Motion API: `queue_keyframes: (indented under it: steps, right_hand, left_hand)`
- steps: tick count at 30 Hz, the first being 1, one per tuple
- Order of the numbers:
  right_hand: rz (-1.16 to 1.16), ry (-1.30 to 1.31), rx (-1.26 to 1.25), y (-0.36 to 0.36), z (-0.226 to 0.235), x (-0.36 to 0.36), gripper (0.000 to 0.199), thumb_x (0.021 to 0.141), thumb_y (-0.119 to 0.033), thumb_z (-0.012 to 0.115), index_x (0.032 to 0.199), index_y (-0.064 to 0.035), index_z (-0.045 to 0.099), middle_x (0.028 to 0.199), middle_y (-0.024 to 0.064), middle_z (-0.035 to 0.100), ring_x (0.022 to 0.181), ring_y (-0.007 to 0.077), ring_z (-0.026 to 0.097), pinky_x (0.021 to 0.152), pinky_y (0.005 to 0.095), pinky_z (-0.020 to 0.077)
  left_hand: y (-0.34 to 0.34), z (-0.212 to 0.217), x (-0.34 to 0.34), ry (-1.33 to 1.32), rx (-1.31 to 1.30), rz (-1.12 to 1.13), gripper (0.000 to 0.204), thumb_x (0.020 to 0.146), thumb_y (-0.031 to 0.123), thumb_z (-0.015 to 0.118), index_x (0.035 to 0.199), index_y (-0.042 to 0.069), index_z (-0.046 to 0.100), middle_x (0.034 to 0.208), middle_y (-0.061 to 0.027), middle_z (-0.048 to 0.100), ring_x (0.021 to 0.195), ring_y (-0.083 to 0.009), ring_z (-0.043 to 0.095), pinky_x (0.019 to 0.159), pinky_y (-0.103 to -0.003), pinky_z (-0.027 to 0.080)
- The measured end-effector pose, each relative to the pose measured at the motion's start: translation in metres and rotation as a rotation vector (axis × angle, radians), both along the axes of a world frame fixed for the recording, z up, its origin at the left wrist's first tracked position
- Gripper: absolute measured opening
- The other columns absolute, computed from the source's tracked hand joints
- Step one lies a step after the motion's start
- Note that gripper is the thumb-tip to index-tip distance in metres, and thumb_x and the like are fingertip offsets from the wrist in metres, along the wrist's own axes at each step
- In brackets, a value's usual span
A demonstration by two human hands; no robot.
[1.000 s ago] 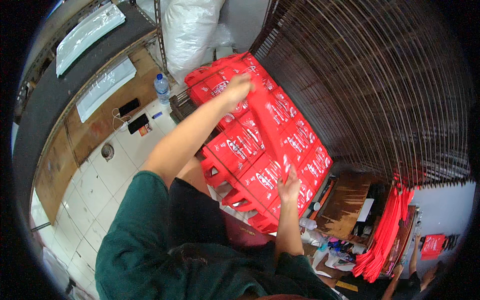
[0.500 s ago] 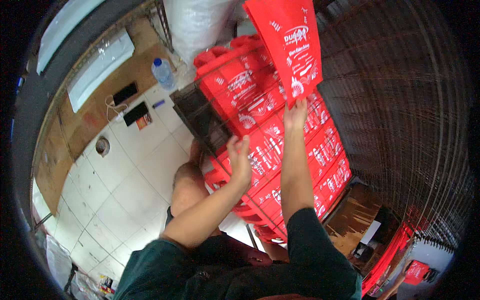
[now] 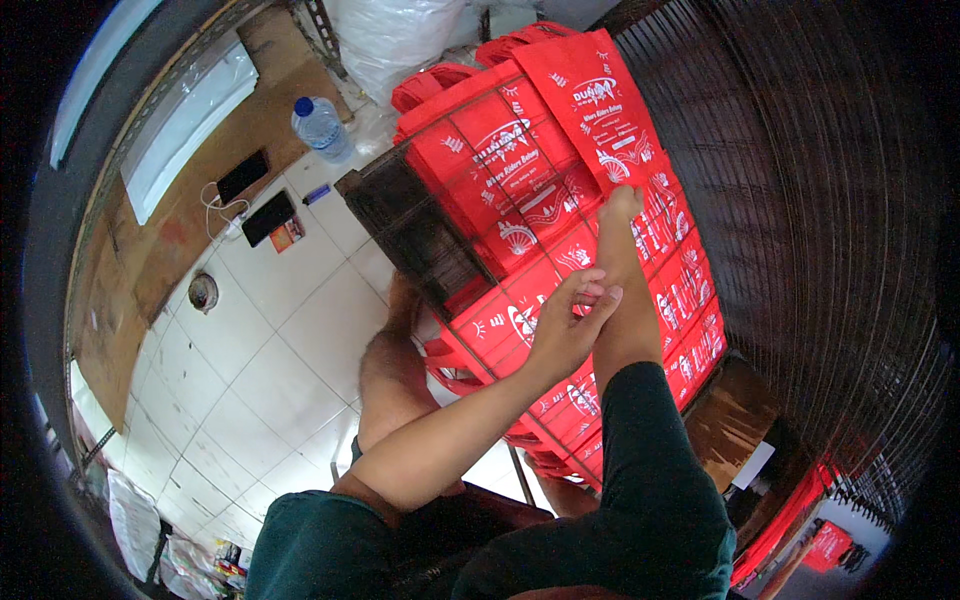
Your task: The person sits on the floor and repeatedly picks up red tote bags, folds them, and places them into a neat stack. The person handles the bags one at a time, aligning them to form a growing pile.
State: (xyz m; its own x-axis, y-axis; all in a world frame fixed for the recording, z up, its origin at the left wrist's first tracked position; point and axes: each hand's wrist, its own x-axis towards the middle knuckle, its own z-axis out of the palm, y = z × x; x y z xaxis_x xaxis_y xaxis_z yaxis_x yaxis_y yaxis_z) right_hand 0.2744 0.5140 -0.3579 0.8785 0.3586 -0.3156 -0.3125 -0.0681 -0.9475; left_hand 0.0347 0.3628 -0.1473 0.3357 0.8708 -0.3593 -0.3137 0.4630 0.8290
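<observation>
Ahead of me a red tote bag with white print lies over the far right of a rack of similar printed bags. My right hand is closed on its near lower edge, the fingertips partly hidden. Beside my right forearm, my left hand hovers over the rows of red bags with loosely bent fingers, thumb a little apart, holding nothing. Another red bag lies flat at the left of the top row, under thin metal bars.
A dark metal rack frame borders the bags on the left. Stacked dark wire grids rise at the right. On the left are a water bottle, two phones, a tape roll and white floor tiles.
My right hand has lowered the raised bag onto the far right of the pile. My left hand has moved right, toward my right forearm, and its fingers have curled more.
</observation>
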Motion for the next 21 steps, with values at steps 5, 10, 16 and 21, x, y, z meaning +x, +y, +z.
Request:
queue_keyframes:
  steps: [5,10,16,21]
  right_hand:
    - [-0.022,0.069,0.022,-0.002,0.009,0.011,0.051,0.086,-0.016,0.038,0.136,-0.0135,0.034,0.081,0.0068,0.054,0.076,0.0160,0.050,0.067,0.0334,0.0395]
    - [-0.121,-0.145,-0.149,-0.002,0.002,0.024,0.059,0.076,0.002,0.045,0.134,-0.0042,0.035,0.096,0.0109,0.058,0.082,0.0187,0.054,0.072,0.0345,0.0426]
    - [-0.095,-0.141,-0.233,0.007,0.018,0.013,0.054,0.075,0.002,0.045,0.130,-0.0019,0.041,0.118,0.0153,0.054,0.100,0.0247,0.054,0.086,0.0343,0.0425]
    - [-0.084,-0.160,-0.294,0.005,0.008,0.028,0.051,0.075,-0.003,0.046,0.126,-0.0017,0.046,0.118,0.0176,0.054,0.102,0.0261,0.055,0.087,0.0347,0.0431]
  left_hand:
    - [-0.002,0.005,0.004,-0.019,0.004,-0.055,0.035,0.086,0.024,0.061,0.111,0.002,0.053,0.095,-0.0067,0.058,0.086,-0.0142,0.054,0.075,-0.028,0.046]
    - [-0.001,0.007,0.003,-0.008,-0.043,-0.122,0.035,0.084,0.023,0.062,0.110,0.001,0.053,0.094,-0.0064,0.058,0.087,-0.0131,0.054,0.075,-0.028,0.046]
    - [-0.002,-0.003,0.009,-0.001,-0.049,-0.102,0.036,0.084,0.023,0.063,0.110,0.000,0.053,0.094,-0.0062,0.058,0.086,-0.0127,0.054,0.076,-0.028,0.046]
    - [-0.002,0.000,0.010,-0.012,-0.060,-0.123,0.036,0.084,0.023,0.063,0.111,0.000,0.052,0.094,-0.0065,0.058,0.086,-0.0128,0.054,0.076,-0.027,0.045]
